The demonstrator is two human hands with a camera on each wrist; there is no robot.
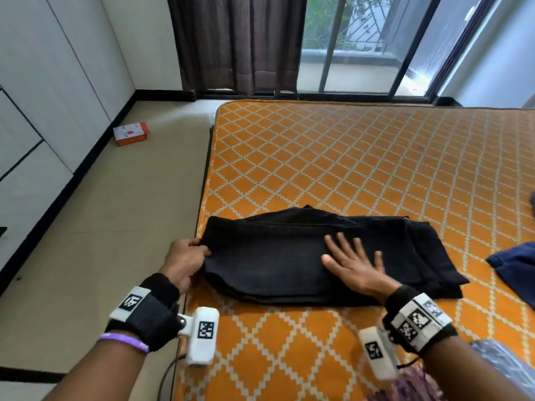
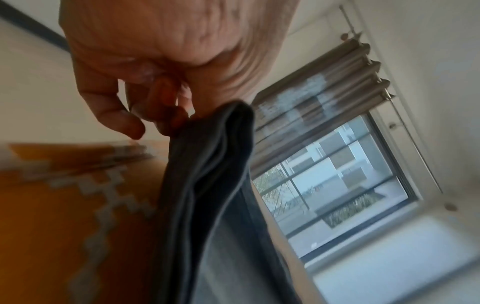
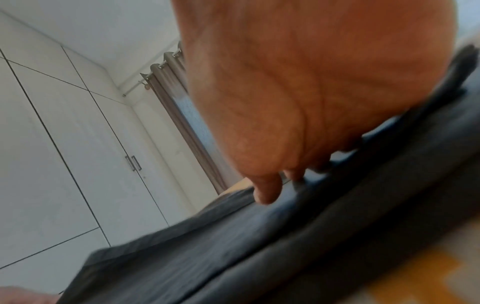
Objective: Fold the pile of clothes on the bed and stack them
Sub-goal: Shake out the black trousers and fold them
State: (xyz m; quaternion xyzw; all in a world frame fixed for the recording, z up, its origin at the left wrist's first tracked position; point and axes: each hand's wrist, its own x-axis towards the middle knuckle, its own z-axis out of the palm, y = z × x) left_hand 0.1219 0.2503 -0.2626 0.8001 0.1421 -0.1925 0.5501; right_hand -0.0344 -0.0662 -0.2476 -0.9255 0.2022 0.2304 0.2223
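Observation:
A black garment (image 1: 275, 256), folded in layers, lies across the near left part of the orange patterned bed (image 1: 362, 157). My left hand (image 1: 188, 260) pinches the garment's left end at the bed's edge; the left wrist view shows my left hand (image 2: 166, 115) with fingers curled on a bunched corner of the dark cloth (image 2: 207, 185). My right hand (image 1: 354, 263) lies flat with spread fingers on the garment's middle. In the right wrist view my right hand (image 3: 298, 123) presses the dark garment (image 3: 233, 246), palm down.
A dark blue garment (image 1: 515, 264) lies at the bed's right edge, and patterned cloth (image 1: 492, 369) sits at the near right corner. An orange and white box (image 1: 130, 134) lies on the floor to the left. Curtain (image 1: 237, 41) and window (image 1: 362, 41) stand beyond the bed.

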